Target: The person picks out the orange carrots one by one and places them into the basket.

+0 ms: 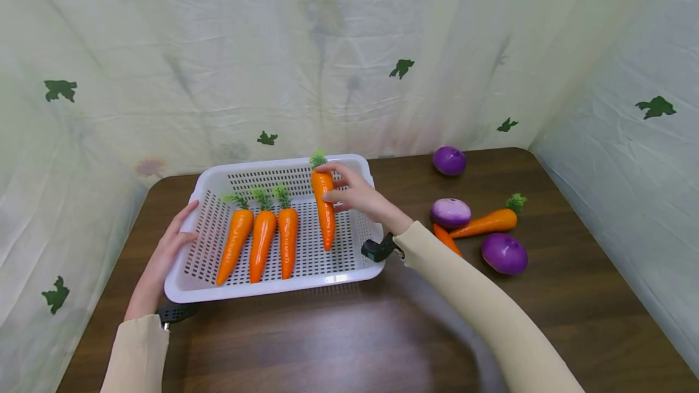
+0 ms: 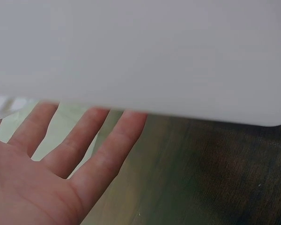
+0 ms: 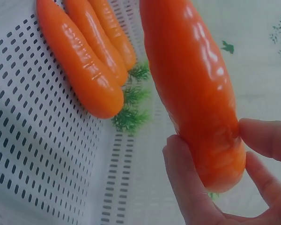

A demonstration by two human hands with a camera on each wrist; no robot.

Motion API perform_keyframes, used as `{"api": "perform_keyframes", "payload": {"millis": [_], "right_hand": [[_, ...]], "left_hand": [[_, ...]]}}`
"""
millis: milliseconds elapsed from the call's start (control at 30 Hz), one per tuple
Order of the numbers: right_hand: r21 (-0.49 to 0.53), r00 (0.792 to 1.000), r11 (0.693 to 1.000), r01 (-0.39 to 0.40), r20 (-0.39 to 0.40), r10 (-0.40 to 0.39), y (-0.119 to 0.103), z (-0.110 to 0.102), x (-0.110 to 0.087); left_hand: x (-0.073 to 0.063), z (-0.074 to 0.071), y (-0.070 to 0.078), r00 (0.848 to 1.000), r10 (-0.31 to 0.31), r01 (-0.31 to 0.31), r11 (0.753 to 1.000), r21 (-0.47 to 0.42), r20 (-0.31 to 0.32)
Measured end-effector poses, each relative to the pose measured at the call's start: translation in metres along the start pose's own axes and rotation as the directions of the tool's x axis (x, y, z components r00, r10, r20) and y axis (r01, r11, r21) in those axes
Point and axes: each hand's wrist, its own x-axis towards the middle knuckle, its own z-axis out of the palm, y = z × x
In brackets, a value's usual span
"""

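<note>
Right hand [image 1: 356, 193] pinches a carrot [image 1: 326, 220] near its top, likely for control. Left hand [image 1: 165, 253], fingers spread, seemingly steadies the basket [image 1: 273, 289].

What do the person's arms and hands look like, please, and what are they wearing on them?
Both arms wear plain, cream-coloured long sleeves: left sleeve and right sleeve. Each wrist carries a small black camera, left camera and right camera. The left hand and right hand are ungloved.
</note>
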Motion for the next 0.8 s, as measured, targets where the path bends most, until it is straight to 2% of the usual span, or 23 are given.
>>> {"api": "perform_keyframes", "payload": {"millis": [467, 800], "right_hand": [[-0.058, 0.995, 0.995, -0.084, 0.043, 0.087, 0.008, 0.026, 0.021], [-0.106, 0.977, 0.977, -0.183, 0.086, 0.193, 0.015, 0.039, 0.03]], "left_hand": [[0.0, 0.0, 0.0, 1.0, -0.003, 0.003, 1.0, 0.016, -0.006], [0.0, 0.0, 0.001, 1.0, -0.011, 0.011, 1.0, 0.015, -0.005]]}}
